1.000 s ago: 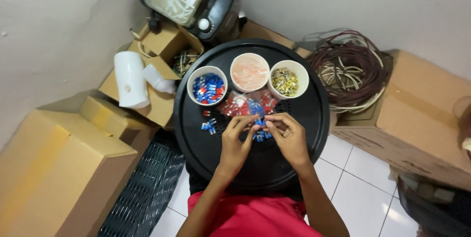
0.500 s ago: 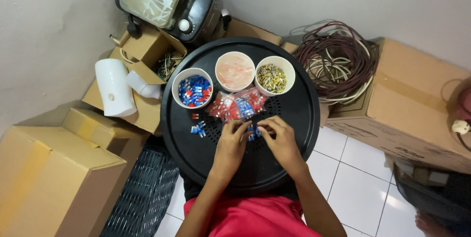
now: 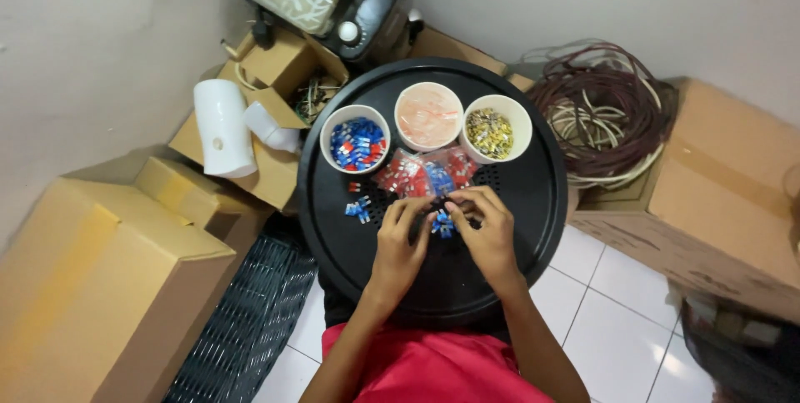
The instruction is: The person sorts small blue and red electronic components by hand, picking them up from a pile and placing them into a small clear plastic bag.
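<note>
On the round black plastic tray [image 3: 333, 228], below three white cups, a small blue plastic connector [image 3: 439, 205] is pinched between the fingertips of the left hand [image 3: 402, 240] and right hand [image 3: 487, 228].

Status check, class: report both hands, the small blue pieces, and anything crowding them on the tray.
Left hand and right hand pinching over small blue pieces. Clear bag of red and blue pieces just beyond fingertips. Three white cups behind.
</note>
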